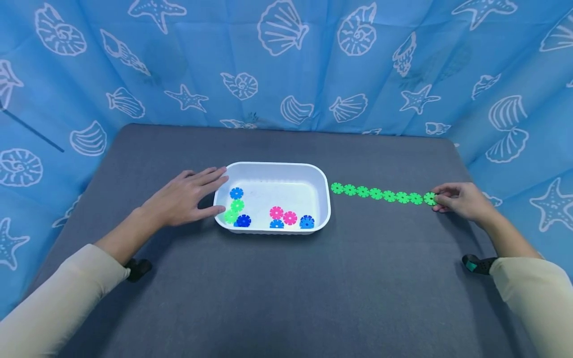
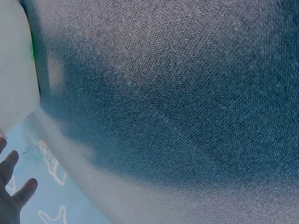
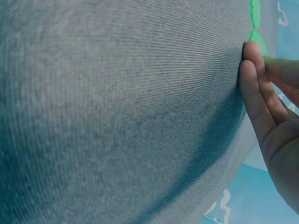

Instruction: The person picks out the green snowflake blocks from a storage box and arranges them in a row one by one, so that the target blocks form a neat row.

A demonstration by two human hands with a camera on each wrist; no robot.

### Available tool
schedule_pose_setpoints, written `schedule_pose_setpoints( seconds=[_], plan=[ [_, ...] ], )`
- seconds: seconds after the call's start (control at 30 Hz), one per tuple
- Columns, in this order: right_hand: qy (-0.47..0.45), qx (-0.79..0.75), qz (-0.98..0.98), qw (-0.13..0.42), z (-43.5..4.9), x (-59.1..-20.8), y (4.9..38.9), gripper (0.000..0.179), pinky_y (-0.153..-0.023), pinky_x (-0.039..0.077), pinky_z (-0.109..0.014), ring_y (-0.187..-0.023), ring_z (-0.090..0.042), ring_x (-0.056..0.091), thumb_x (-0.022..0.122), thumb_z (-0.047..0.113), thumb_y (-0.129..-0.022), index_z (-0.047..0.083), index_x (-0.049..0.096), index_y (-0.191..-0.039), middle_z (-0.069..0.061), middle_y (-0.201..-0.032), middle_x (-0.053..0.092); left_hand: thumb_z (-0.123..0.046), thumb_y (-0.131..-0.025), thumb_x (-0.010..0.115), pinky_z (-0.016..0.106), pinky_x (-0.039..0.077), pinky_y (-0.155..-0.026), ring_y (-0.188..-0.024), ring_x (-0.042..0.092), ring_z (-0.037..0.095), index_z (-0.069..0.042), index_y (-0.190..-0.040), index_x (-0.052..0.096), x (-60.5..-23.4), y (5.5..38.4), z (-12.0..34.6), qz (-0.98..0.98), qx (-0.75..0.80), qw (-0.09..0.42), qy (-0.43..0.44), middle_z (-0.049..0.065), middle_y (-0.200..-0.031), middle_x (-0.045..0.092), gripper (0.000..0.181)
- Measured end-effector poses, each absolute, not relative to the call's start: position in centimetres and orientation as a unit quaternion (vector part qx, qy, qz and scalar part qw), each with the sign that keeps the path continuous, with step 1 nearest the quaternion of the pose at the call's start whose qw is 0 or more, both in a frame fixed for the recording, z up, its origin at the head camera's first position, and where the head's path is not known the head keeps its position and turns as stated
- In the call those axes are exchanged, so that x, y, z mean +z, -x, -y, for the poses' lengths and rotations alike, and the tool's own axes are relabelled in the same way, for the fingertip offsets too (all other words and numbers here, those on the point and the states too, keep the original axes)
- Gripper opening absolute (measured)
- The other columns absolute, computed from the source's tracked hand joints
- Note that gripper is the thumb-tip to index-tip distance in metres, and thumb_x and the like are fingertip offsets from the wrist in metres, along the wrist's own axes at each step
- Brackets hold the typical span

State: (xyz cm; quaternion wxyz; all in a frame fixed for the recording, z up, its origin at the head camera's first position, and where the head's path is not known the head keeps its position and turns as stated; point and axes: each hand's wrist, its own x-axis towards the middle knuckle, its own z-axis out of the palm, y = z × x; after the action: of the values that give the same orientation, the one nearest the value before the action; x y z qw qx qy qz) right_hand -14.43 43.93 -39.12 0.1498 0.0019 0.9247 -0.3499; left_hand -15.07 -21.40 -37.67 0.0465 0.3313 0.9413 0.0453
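My right hand point(image 1: 461, 200) pinches a green notched flower-shaped disc point(image 1: 429, 199) between thumb and fingers. It is the right end of a row of several green discs point(image 1: 376, 194) lying on the table in a nearly straight line. In the right wrist view, my fingertips point(image 3: 252, 50) cover part of a green disc, low against the cloth. My left hand point(image 1: 183, 196), fingers spread and fairly straight, rests at the left rim of a white plastic tray point(image 1: 273, 169). Inside the tray lie loose discs: blue point(image 1: 237, 193), green point(image 1: 237, 205) and pink point(image 1: 290, 218).
A grey cloth-covered table point(image 1: 286, 288) spreads under everything. Behind it and at the sides hangs a blue curtain point(image 1: 201, 59) with white shell and starfish prints. The tray stands mid-table, left of the disc row.
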Motion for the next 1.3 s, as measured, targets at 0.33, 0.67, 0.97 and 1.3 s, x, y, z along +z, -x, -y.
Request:
schedule_pose_setpoints(
  seconds=[0.33,0.67,0.97,1.3],
  plan=[
    [-0.015,-0.36,-0.92,0.156,-44.1,-39.1,14.5,0.043,-0.068,0.058,-0.027,-0.074,-0.006,0.069,0.049,0.016,-0.106,-0.021,0.051,-0.127,-0.016,-0.092,0.071,-0.061,-0.094,0.055,0.063,0.03,-0.109,-0.148,0.027,0.032,-0.014,-0.156,0.033,-37.8,15.1,21.4,-0.94,0.048,0.043,-0.335,0.006,-0.164,0.025,0.081],
    [-0.028,-0.346,-0.922,0.17,-44.0,-37.7,15.3,0.049,-0.067,0.059,-0.033,-0.072,-0.011,0.07,0.046,0.024,-0.107,-0.019,0.049,-0.129,-0.012,-0.093,0.07,-0.061,-0.094,0.055,0.063,0.03,-0.109,-0.148,0.027,0.031,-0.014,-0.157,0.033,-37.8,15.1,21.5,-0.941,0.051,0.043,-0.333,0.006,-0.164,0.024,0.081],
    [0.023,-0.285,-0.949,0.134,-40.0,-34.7,17.1,0.047,-0.067,0.056,-0.031,-0.077,-0.014,0.066,0.048,0.029,-0.106,-0.012,0.056,-0.127,-0.015,-0.088,0.07,-0.061,-0.094,0.055,0.064,0.03,-0.109,-0.148,0.028,0.032,-0.014,-0.156,0.034,-37.8,15.2,21.4,-0.94,0.051,0.038,-0.335,0.006,-0.164,0.025,0.081],
    [0.109,-0.3,-0.938,0.138,-31.8,-31.8,20.5,0.036,-0.068,0.055,-0.025,-0.079,-0.019,0.066,0.053,0.023,-0.104,-0.005,0.062,-0.123,-0.018,-0.093,0.069,-0.06,-0.094,0.056,0.064,0.03,-0.109,-0.148,0.028,0.033,-0.014,-0.156,0.033,-37.9,15.2,21.5,-0.939,0.051,0.038,-0.338,0.007,-0.164,0.025,0.081]
  ],
)
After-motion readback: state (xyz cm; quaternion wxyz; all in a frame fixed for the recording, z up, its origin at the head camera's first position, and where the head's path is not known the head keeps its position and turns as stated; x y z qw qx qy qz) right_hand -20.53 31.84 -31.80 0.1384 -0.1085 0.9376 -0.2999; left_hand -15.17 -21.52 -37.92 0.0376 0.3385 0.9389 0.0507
